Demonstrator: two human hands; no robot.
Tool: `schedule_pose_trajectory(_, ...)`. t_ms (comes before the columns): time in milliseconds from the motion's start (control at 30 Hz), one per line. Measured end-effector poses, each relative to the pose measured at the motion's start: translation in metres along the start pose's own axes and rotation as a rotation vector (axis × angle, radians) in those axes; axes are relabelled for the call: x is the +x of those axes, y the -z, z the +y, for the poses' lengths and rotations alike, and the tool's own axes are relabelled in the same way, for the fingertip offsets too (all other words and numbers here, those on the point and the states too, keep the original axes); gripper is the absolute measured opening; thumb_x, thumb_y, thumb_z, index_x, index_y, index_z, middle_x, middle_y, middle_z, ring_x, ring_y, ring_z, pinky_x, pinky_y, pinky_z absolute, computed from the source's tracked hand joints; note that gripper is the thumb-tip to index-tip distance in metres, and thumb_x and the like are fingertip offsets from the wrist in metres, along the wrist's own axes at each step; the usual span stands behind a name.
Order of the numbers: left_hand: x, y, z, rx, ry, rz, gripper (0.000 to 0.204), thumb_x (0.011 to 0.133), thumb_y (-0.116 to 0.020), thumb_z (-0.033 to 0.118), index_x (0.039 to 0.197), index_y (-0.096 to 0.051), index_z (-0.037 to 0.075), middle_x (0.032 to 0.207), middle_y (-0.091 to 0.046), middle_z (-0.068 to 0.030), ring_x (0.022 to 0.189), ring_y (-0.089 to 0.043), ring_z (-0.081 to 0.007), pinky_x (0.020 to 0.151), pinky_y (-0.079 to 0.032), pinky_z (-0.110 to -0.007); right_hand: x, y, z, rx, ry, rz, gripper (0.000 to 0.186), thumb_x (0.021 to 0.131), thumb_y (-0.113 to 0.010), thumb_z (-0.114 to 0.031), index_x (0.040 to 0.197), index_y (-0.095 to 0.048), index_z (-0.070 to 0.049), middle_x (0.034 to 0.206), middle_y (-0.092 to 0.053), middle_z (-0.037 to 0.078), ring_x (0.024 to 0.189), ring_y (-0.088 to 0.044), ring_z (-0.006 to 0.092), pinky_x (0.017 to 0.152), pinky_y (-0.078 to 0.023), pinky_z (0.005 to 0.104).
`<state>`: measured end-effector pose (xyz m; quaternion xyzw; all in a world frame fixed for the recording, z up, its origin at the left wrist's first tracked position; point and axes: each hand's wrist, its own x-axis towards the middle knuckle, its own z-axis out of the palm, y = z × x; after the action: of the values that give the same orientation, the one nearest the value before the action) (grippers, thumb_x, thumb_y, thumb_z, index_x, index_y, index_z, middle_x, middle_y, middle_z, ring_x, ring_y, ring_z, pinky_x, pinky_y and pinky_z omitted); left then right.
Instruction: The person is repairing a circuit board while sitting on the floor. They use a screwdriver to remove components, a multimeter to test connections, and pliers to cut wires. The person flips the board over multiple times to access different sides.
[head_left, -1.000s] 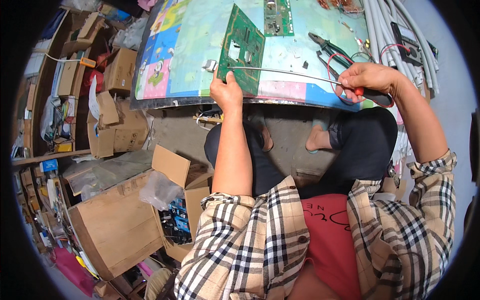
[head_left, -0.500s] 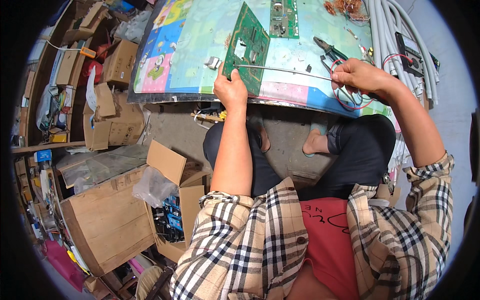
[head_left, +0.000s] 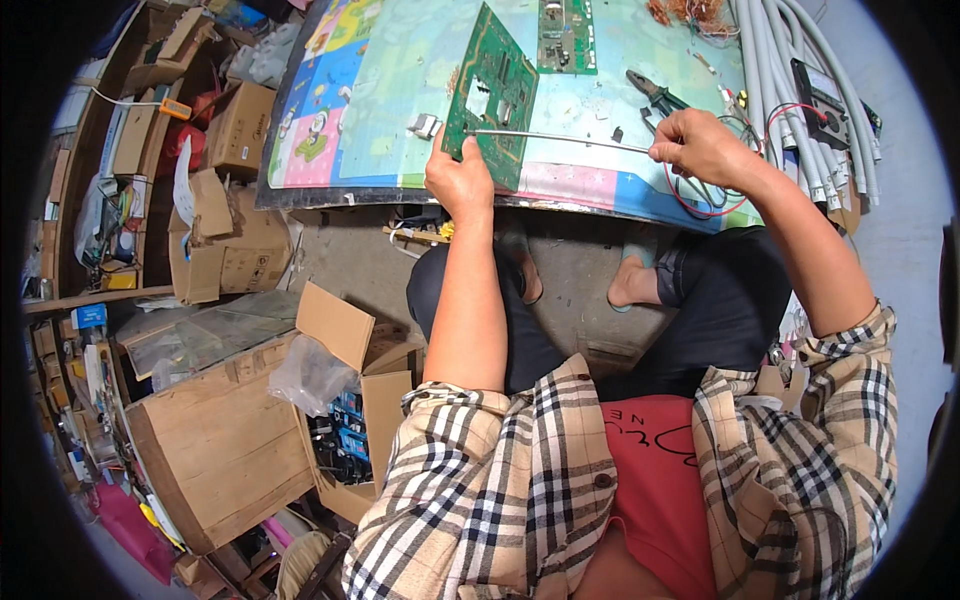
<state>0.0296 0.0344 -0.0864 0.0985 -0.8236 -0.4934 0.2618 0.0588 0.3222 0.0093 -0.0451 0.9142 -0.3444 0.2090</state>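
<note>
An open carton [head_left: 350,400] sits on the floor to the person's left, beside a wooden crate [head_left: 215,455]. Further out, the left hand [head_left: 460,180] is closed on the lower edge of a green board [head_left: 492,95], holding it tilted on edge above the near rim of the table [head_left: 400,110]. The right hand [head_left: 705,145] is closed around the handle end of a thin metal rod [head_left: 560,138]. The rod runs level from that hand to the board, its tip meeting the board face just above the left thumb. Pliers [head_left: 655,95] lie on the table beyond the rod. A second board [head_left: 567,35] lies flat at the far side. Grey hoses [head_left: 790,90] run along the table's right edge.
</note>
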Motion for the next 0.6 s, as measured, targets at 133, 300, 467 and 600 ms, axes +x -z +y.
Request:
schedule_pose_trajectory(133, 0.002, -0.002, 0.0, -0.028, 0.038, 0.012, 0.029, 0.075, -0.063, 0.002, 0.103, -0.066, 0.004, 0.082, -0.069, -0.0147, 0.075, -0.067, -0.0281, 0.071, -0.049, -0.037, 0.003, -0.008, 0.005, -0.058, 0.127, 0.107, 0.026, 0.083, -0.066, -0.022, 0.073, -0.062, 0.001, 0.065, -0.061, 0.012, 0.063, -0.06, 0.019, 0.061, -0.046, 0.0337)
schedule_pose_trajectory(300, 0.003, -0.001, 0.003, -0.042, 0.044, 0.018, 0.03, 0.073, -0.065, 0.001, 0.104, -0.067, 0.004, 0.081, -0.069, -0.0136, 0.074, -0.067, -0.0258, 0.071, -0.049, -0.036, 0.013, -0.019, 0.007, 0.091, 0.07, 0.085, 0.019, 0.082, -0.068, -0.015, 0.074, -0.062, 0.001, 0.064, -0.056, 0.006, 0.06, -0.051, 0.0133, 0.056, -0.042, 0.0299)
schedule_pose_trajectory(467, 0.005, -0.002, -0.003, -0.049, 0.054, 0.027, 0.031, 0.072, -0.066, 0.0, 0.104, -0.067, 0.004, 0.081, -0.069, -0.0129, 0.074, -0.067, -0.0243, 0.071, -0.049, -0.035, 0.003, -0.029, 0.005, -0.016, 0.224, 0.303, 0.019, 0.081, -0.069, -0.015, 0.078, -0.062, 0.002, 0.062, -0.052, 0.007, 0.06, -0.049, 0.0139, 0.057, -0.041, 0.0308)
schedule_pose_trajectory(600, 0.004, -0.001, 0.0, -0.04, 0.053, 0.021, 0.032, 0.072, -0.067, 0.0, 0.104, -0.067, 0.004, 0.082, -0.07, -0.0131, 0.075, -0.067, -0.025, 0.072, -0.05, -0.035, 0.001, -0.031, 0.006, 0.019, 0.196, 0.302, 0.019, 0.079, -0.07, -0.014, 0.077, -0.061, 0.003, 0.063, -0.05, 0.006, 0.06, -0.048, 0.0138, 0.057, -0.04, 0.031)
